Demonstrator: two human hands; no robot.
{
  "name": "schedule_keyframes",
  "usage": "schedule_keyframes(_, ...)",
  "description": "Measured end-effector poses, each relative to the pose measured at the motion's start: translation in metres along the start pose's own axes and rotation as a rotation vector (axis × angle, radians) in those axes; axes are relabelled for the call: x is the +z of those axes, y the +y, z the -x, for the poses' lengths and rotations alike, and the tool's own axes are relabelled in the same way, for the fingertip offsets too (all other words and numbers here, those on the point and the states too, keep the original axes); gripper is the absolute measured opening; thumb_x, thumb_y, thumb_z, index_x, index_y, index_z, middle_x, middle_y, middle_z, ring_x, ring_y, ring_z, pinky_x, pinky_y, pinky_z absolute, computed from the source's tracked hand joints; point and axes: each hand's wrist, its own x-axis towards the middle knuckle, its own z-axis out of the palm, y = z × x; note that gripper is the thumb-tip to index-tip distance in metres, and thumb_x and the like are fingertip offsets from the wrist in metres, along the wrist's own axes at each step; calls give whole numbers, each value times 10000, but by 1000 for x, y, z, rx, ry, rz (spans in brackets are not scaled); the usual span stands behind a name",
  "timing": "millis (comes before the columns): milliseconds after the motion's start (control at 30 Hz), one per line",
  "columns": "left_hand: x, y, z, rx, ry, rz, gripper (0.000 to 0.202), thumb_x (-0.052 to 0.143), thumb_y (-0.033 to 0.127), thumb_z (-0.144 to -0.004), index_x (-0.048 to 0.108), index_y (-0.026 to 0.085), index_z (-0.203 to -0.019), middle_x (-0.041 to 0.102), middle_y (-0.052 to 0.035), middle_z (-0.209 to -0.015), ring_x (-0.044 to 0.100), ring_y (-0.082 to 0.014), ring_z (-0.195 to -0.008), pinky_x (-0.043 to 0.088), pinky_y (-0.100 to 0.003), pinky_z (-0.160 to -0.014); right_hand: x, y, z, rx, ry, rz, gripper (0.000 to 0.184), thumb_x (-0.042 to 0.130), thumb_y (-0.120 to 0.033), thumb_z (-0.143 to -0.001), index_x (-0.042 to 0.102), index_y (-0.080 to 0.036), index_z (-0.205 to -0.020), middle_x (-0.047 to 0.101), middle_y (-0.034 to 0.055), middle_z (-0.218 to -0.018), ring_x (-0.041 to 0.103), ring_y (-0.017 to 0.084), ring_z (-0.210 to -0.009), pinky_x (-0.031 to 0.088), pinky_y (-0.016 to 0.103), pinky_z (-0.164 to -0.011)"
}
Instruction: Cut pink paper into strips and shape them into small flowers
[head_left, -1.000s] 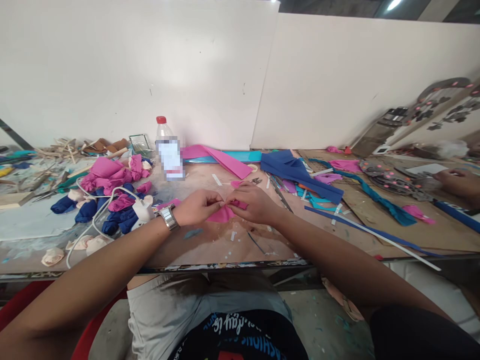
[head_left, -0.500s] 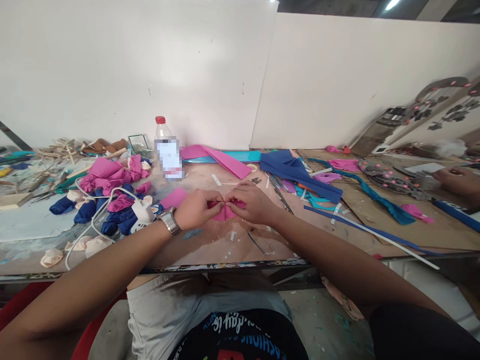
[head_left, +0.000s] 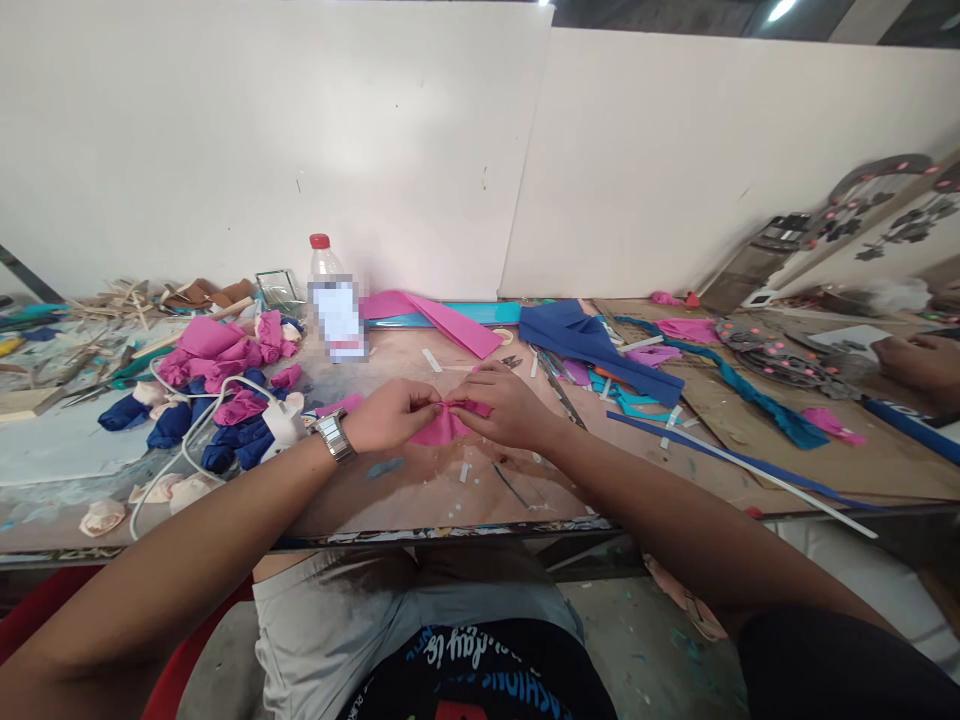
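Between my two hands, just above the table, is a piece of pink crepe paper, gathered along its upper edge. My left hand, with a metal watch on its wrist, is closed in a pinch on the left part of that edge. Thumb and fingers of my right hand pinch the right part, and the fingertips of both hands nearly meet. The lower part of the paper hangs in folds below them. Behind my left hand, another pink strip is partly hidden.
To the left lie several pink and blue crumpled-paper flowers with a white cable. A red-capped bottle stands behind. Folded blue paper, pliers and a white stick lie rightward. Another person's hand is at far right.
My fingers have shifted slightly along the pink crepe paper, and its upper edge looks more gathered. My left hand has turned a little. The other things lie where they were.
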Motion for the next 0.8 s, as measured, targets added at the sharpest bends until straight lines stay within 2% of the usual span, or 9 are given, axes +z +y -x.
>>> schedule_keyframes(100,-1,-1,-1,-15,-41,32,254,495,315,-940,622,153,-792,516,26,-667,429,-111,-615,322,-243,-582,0,0,0,2,14,8,127,610,-234,-950,734,-229,-978,764,30,-909,681,176,-832,399,364,-923)
schedule_keyframes(233,-3,0,-1,-42,-99,6,330,482,382,-966,573,157,-743,473,30,-627,398,-109,-582,284,-252,-555,-1,-2,0,42,17,17,121,597,-225,-939,717,-220,-920,762,35,-894,674,185,-831,391,374,-930)
schedule_keyframes(400,-4,-3,-2,-27,-150,50,365,469,415,-986,573,159,-746,451,34,-634,373,-110,-593,278,-256,-569,-1,-1,1,92,-24,-13,101,639,-265,-916,712,-208,-957,761,41,-910,674,194,-832,388,371,-925)
schedule_keyframes(533,-4,-4,-2,-20,-204,165,364,487,422,-986,625,151,-786,524,18,-697,423,-122,-663,340,-260,-640,0,0,1,77,-70,-50,95,614,-234,-926,706,-208,-933,758,30,-898,672,183,-833,377,361,-915)
schedule_keyframes(633,-5,-4,-2,-48,-265,310,338,518,428,-975,683,147,-885,620,-5,-807,485,-133,-728,390,-267,-707,0,-1,1,79,-89,-68,92,588,-215,-923,678,-198,-913,744,29,-881,656,184,-825,370,357,-903)
schedule_keyframes(700,-6,-4,-1,-83,-301,384,329,541,433,-963,706,149,-942,658,-18,-856,509,-134,-736,404,-265,-708,0,-1,1,97,-95,-72,75,582,-202,-904,654,-192,-886,726,22,-839,638,181,-791,366,354,-893)
schedule_keyframes(800,-8,-4,0,-121,-333,400,328,547,427,-952,724,152,-960,677,-23,-831,516,-127,-686,408,-255,-662,-2,-1,1,135,-105,-63,51,580,-196,-867,623,-189,-841,690,7,-769,603,168,-719,367,348,-877)
